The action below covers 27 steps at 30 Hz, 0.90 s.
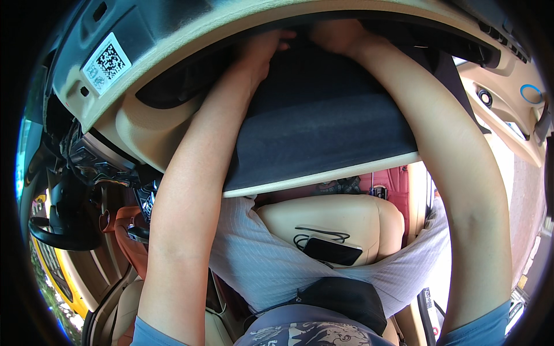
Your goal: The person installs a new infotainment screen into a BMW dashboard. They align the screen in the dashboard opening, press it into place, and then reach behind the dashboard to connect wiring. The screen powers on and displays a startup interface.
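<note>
Both my arms reach forward into a dark recess (pixel 323 63) under the curved beige dashboard edge (pixel 190 49). My left hand (pixel 262 49) is at the recess's upper left. A couple of its fingers show, stretched out and apart, with nothing seen in them. Just to the right, my right hand (pixel 340 37) bends inward, its fingers lost in shadow under the edge. Below the hands spreads a dark navy, smooth lining or panel (pixel 323 130), ending in a pale lip (pixel 323 177) between my forearms. Whether the right hand touches anything is hidden.
Between my legs, a black phone-like device (pixel 332 251) and dark cable (pixel 323 235) lie on the beige seat (pixel 323 213). A black waist bag (pixel 340 300) rests at my lap. The steering wheel (pixel 63 230) is at left, the door panel (pixel 508 98) at right.
</note>
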Each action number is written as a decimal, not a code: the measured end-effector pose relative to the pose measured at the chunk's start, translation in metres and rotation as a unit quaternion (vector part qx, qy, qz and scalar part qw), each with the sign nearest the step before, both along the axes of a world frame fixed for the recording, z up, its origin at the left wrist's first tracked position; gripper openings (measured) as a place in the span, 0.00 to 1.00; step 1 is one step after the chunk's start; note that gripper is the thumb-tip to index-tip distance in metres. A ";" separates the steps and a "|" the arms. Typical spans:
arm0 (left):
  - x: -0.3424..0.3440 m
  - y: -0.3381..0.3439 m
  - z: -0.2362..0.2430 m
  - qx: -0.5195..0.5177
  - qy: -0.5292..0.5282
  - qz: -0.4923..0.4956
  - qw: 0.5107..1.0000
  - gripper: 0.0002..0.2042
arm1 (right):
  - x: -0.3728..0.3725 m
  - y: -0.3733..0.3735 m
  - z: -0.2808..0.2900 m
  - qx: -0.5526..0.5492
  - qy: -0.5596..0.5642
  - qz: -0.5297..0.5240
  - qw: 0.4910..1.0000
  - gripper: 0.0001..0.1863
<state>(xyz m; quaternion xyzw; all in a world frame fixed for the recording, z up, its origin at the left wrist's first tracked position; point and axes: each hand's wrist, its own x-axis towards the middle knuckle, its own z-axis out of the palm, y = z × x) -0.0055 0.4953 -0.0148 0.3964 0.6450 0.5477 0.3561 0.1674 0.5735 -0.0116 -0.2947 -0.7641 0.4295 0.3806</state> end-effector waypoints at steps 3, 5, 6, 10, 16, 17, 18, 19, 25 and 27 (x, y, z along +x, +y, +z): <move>-0.003 0.002 -0.005 -0.005 -0.011 -0.007 1.000 0.15 | -0.018 0.009 -0.005 0.204 -0.167 -0.051 0.963 0.12; -0.006 0.003 -0.008 -0.008 -0.023 -0.010 1.000 0.15 | -0.024 0.016 -0.013 0.301 -0.170 -0.043 0.937 0.13; -0.008 0.004 -0.010 -0.006 -0.031 -0.009 0.999 0.15 | -0.029 0.019 -0.018 0.324 -0.127 -0.034 0.937 0.14; -0.018 0.007 -0.018 0.007 -0.025 -0.041 0.999 0.17 | -0.031 0.031 -0.031 0.299 -0.068 0.011 0.952 0.13; -0.033 0.013 -0.026 0.000 -0.060 -0.077 0.995 0.23 | -0.040 0.042 -0.035 0.186 -0.002 0.087 0.979 0.11; -0.034 0.013 -0.026 0.005 -0.051 -0.086 0.995 0.23 | -0.041 0.044 -0.036 0.174 0.003 0.094 0.980 0.11; -0.034 0.013 -0.024 0.004 -0.050 -0.092 0.994 0.24 | -0.042 0.046 -0.037 0.164 0.007 0.101 0.981 0.11; -0.034 0.014 -0.023 0.003 -0.049 -0.099 0.994 0.25 | -0.043 0.047 -0.038 0.155 0.012 0.108 0.982 0.10; -0.029 0.018 -0.016 -0.048 -0.003 -0.101 0.994 0.24 | -0.037 0.027 -0.018 0.229 -0.075 0.098 0.966 0.12; -0.025 0.018 -0.014 -0.048 -0.003 -0.080 0.996 0.24 | -0.022 0.014 0.003 0.162 -0.125 0.089 0.975 0.14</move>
